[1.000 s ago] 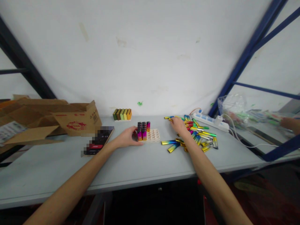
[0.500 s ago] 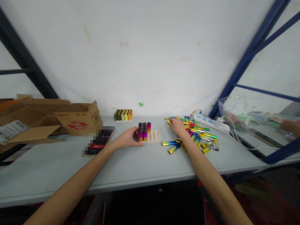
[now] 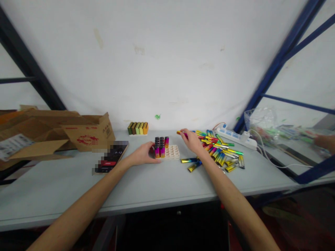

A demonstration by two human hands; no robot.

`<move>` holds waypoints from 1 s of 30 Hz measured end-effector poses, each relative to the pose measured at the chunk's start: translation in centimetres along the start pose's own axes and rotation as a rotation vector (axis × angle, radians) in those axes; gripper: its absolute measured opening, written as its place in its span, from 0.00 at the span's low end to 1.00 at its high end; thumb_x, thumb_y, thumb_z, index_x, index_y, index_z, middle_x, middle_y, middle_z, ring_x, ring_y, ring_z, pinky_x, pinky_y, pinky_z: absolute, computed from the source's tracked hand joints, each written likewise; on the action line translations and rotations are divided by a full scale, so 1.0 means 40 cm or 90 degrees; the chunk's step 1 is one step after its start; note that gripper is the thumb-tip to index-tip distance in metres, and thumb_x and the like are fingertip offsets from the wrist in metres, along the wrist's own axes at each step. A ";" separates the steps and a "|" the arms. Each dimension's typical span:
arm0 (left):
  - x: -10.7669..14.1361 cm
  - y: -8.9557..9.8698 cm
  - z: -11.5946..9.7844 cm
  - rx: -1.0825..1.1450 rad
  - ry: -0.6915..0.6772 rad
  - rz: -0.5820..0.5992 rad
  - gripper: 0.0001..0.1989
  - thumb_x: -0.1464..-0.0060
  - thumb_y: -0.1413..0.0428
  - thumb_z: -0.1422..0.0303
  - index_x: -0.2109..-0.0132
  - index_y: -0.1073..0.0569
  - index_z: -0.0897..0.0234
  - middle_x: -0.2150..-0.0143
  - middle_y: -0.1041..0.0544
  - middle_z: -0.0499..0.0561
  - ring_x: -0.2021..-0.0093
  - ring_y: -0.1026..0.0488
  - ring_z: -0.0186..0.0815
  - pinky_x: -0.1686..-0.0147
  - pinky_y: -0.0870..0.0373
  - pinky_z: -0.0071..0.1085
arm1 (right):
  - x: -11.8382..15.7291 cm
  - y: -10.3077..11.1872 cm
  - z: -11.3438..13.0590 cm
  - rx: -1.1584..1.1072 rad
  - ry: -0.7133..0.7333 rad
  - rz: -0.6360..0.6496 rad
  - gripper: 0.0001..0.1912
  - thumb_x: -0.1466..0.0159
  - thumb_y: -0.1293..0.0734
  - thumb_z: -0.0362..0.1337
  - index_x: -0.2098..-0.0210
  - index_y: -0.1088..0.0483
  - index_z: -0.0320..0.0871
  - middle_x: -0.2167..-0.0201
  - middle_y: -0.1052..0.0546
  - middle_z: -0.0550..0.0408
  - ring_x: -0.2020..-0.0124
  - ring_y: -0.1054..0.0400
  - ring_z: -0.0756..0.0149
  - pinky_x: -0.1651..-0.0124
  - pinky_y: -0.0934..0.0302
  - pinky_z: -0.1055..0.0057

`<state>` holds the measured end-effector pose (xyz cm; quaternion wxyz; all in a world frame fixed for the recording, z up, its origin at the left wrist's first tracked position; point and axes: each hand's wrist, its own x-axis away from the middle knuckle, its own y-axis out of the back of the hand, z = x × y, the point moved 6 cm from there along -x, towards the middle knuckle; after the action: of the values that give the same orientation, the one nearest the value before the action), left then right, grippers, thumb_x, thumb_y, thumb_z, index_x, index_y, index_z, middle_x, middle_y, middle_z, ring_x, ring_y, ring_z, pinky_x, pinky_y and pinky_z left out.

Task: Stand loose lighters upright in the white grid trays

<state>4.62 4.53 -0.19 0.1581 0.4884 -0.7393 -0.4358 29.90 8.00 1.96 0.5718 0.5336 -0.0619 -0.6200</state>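
- Lighter (image 3: pixel 178 132), its orange end jutting left past the fingertips, is pinched in the right hand (image 3: pixel 192 141) of a worker, seen from a head-worn camera; that grip is closed on it, beyond the far right corner of a pale tray (image 3: pixel 172 151).
- The worker's left hand (image 3: pixel 142 153) brackets the left end of the tray, thumb along the near edge and fingers behind; thumb and fingers stand apart, and how firmly this grip bears on the tray cannot be told.
- Black-topped, pink-and-orange lighters (image 3: pixel 159 150) stand upright in the tray's left part, two columns and one more at the far side of a third, beside round sockets.
- A pile of metallic lighters (image 3: pixel 217 152) in gold, blue, green and red lies loose on the grey bench (image 3: pixel 157 184), to the right of the tray and partly behind the right forearm.
- Near the wall, a block of green, yellow and orange lighters (image 3: pixel 138 128) stands in rows.
- At left, a phone (image 3: pixel 115 153), partly pixelated, lies beside an open cardboard box (image 3: pixel 86 136).
- At right, a white power strip (image 3: pixel 237 137) lies near a clear plastic bag (image 3: pixel 261 120); a co-worker's hand (image 3: pixel 324 141) shows, blurred, at the edge.
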 end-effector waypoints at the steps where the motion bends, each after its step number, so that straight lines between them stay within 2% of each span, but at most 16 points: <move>1: 0.000 0.000 0.000 0.002 -0.001 0.001 0.33 0.62 0.30 0.48 0.54 0.27 0.64 0.57 0.20 0.56 0.60 0.23 0.47 0.58 0.26 0.40 | 0.000 0.002 0.007 -0.024 0.000 -0.012 0.15 0.27 0.40 0.44 0.52 0.26 0.43 0.62 0.17 0.48 0.62 0.24 0.58 0.55 0.37 0.68; 6: -0.002 0.001 0.000 -0.001 0.000 -0.008 0.33 0.63 0.30 0.48 0.55 0.26 0.64 0.58 0.20 0.55 0.60 0.23 0.47 0.59 0.26 0.40 | 0.000 -0.004 -0.024 -0.077 -0.119 -0.069 0.15 0.37 0.30 0.48 0.62 0.23 0.42 0.78 0.25 0.58 0.75 0.33 0.65 0.66 0.40 0.71; 10: -0.001 0.002 0.000 0.000 0.002 -0.011 0.32 0.63 0.29 0.49 0.55 0.26 0.63 0.58 0.20 0.54 0.61 0.24 0.46 0.60 0.26 0.39 | -0.002 -0.049 -0.032 -0.189 -0.101 0.004 0.20 0.37 0.31 0.55 0.70 0.25 0.42 0.73 0.23 0.54 0.69 0.31 0.63 0.62 0.37 0.68; 12: -0.001 0.001 0.002 0.007 0.002 -0.010 0.32 0.63 0.29 0.48 0.55 0.26 0.63 0.58 0.20 0.55 0.61 0.24 0.46 0.60 0.26 0.40 | -0.001 -0.066 -0.025 -0.273 -0.102 0.027 0.23 0.36 0.34 0.58 0.68 0.27 0.43 0.68 0.21 0.52 0.64 0.29 0.62 0.59 0.35 0.67; 14: -0.002 0.000 0.003 0.014 0.001 -0.009 0.33 0.64 0.29 0.48 0.54 0.26 0.63 0.58 0.20 0.55 0.61 0.24 0.46 0.60 0.26 0.40 | 0.004 -0.079 -0.014 -0.364 -0.125 0.055 0.25 0.34 0.37 0.60 0.66 0.30 0.43 0.66 0.21 0.52 0.64 0.27 0.63 0.59 0.33 0.66; 17: -0.003 0.000 0.003 0.015 -0.003 -0.007 0.33 0.64 0.29 0.48 0.54 0.26 0.63 0.57 0.20 0.56 0.60 0.23 0.47 0.59 0.26 0.40 | 0.009 -0.087 0.013 -0.452 -0.125 0.101 0.24 0.32 0.39 0.60 0.63 0.34 0.44 0.70 0.23 0.55 0.69 0.28 0.66 0.62 0.33 0.69; 21: -0.002 0.001 -0.001 0.014 0.000 -0.005 0.32 0.63 0.30 0.48 0.55 0.26 0.63 0.58 0.21 0.55 0.60 0.23 0.47 0.60 0.26 0.40 | 0.007 -0.063 0.025 -0.364 -0.091 0.059 0.23 0.31 0.40 0.60 0.63 0.33 0.45 0.77 0.31 0.62 0.74 0.34 0.68 0.68 0.37 0.72; 25: -0.001 0.003 -0.001 0.014 0.002 -0.006 0.32 0.64 0.29 0.49 0.55 0.26 0.63 0.58 0.21 0.55 0.60 0.24 0.47 0.60 0.26 0.40 | 0.009 -0.063 0.016 -0.346 -0.134 0.062 0.28 0.31 0.44 0.63 0.67 0.34 0.46 0.80 0.37 0.63 0.79 0.41 0.69 0.74 0.44 0.73; 30: -0.003 -0.001 0.003 0.003 -0.005 0.000 0.33 0.63 0.30 0.48 0.54 0.26 0.64 0.57 0.21 0.56 0.59 0.24 0.47 0.60 0.26 0.40 | 0.013 -0.048 0.023 -0.248 -0.166 0.014 0.33 0.34 0.43 0.67 0.80 0.47 0.47 0.82 0.45 0.62 0.78 0.49 0.70 0.75 0.54 0.70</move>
<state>4.62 4.68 -0.28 0.1537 0.4870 -0.7411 -0.4359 28.10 7.75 0.70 0.6579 0.3279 -0.0203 -0.6777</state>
